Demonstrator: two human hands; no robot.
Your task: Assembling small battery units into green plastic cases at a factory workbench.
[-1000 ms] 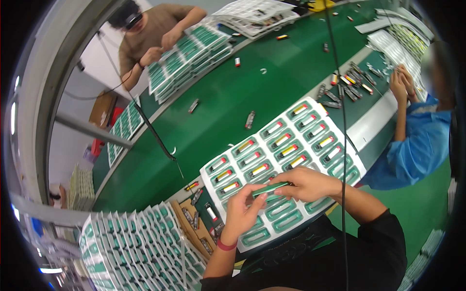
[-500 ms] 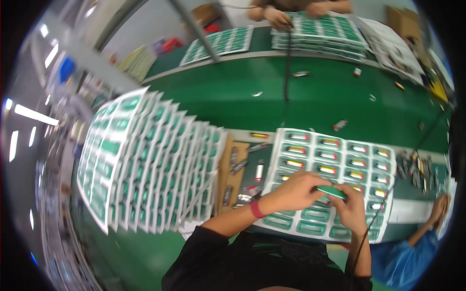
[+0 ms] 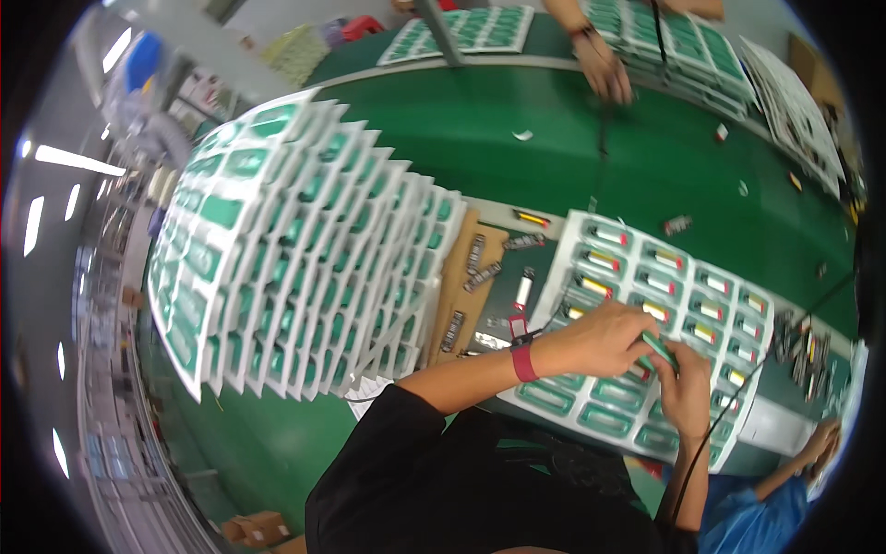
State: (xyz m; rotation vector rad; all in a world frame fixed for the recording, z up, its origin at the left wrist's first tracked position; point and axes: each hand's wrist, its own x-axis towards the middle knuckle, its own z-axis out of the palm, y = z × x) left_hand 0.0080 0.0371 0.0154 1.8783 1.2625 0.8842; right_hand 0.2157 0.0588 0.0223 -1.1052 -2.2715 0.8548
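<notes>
In front of me, my left hand (image 3: 611,340) and my right hand (image 3: 685,383) are closed on a small green oval piece (image 3: 658,349), pinched between the fingertips of both. They hold it over a white sheet with green moulded compartments (image 3: 605,422). In the sheet's far rows, several compartments hold small parts with red, yellow and white on them. The near rows at the left show bare green hollows. My hands hide the compartments beneath them. To the left of the sheet lies a white-and-red part (image 3: 523,291).
A tall leaning stack of similar sheets (image 3: 300,222) stands at the left, beside cardboard (image 3: 446,319) bearing dark metallic parts. More such parts lie heaped (image 3: 801,360) at right. A black cable (image 3: 711,429) hangs near my right arm. Beyond the green belt (image 3: 480,120) is another person's hand (image 3: 604,74); a blue-sleeved person (image 3: 757,517) works at right.
The view has turned, so the stack and sheet sit tilted. The green piece has tipped more steeply in my hands. The person opposite has reached a hand out over the belt.
</notes>
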